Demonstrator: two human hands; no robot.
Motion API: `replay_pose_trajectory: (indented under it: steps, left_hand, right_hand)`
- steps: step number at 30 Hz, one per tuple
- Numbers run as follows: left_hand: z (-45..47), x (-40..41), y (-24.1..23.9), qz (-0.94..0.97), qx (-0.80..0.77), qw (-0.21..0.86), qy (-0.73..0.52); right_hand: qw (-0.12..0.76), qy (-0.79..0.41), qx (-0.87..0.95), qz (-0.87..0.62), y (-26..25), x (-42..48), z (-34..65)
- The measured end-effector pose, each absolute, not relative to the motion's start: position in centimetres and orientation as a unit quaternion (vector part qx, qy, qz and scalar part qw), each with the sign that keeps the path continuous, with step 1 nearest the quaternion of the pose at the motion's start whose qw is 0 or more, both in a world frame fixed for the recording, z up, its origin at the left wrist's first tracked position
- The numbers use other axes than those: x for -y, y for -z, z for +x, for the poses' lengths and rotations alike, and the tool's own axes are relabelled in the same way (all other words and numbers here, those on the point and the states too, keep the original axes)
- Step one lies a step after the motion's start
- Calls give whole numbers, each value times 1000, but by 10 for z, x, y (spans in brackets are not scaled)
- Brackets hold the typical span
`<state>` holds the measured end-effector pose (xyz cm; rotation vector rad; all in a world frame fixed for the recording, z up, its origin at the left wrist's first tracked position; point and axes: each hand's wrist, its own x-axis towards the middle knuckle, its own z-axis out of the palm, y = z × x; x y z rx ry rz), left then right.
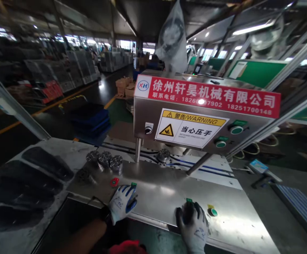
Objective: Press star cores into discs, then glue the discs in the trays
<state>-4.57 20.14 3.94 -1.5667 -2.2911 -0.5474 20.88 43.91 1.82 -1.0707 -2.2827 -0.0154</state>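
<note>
My left hand point(122, 204), in a white and blue work glove, lies on the steel panel point(158, 195) beside a small green label point(134, 185). Its fingers stretch forward, the thumb is apart, and I see nothing in it. Further right, my right hand point(193, 224) wears a glove with dark fingers. It rests on the panel's front part below another green label point(189, 200), fingers apart; whatever lies under both palms is hidden. A red button point(114, 182) is near my left fingertips, and a green button point(212, 212) sits just right of my right hand.
Several round slotted metal parts point(116, 164) stand at the panel's left. Another metal part point(164, 155) sits beneath the machine housing point(206, 116), which stands on steel posts point(199, 164). Dark plastic-like pieces point(23, 183) lie at far left. Blue trays point(89, 121) are stacked beyond.
</note>
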Motion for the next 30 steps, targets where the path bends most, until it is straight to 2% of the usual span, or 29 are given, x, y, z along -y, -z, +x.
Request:
replay_pose_trajectory:
  steps: [7, 10, 13, 16, 20, 24, 30]
  left_hand:
    - [-47, -198, -36, -543, 804, 99, 221]
    - [-45, -196, -40, -537, 799, 68, 260]
    - [-44, -189, -49, -508, 800, 18, 319]
    - [-43, -166, -52, -445, 797, -7, 408]
    - [-43, -109, -33, -369, 789, -51, 488]
    - [-43, -51, -5, -319, 803, -150, 481]
    - [-42, -7, 8, -344, 802, -299, 385]
  right_hand:
    - [356, -20, 857, -373, -19, -440, 210]
    - [377, -85, 869, -310, -24, -424, 186]
    - [352, -163, 878, -279, -28, -400, 146]
    - [313, -135, 884, -319, -28, -383, 114]
    - [275, -104, 893, -341, -27, -375, 104]
    - [259, -95, 891, -360, -30, -372, 105]
    - [251, -73, 893, -366, -26, -372, 101]
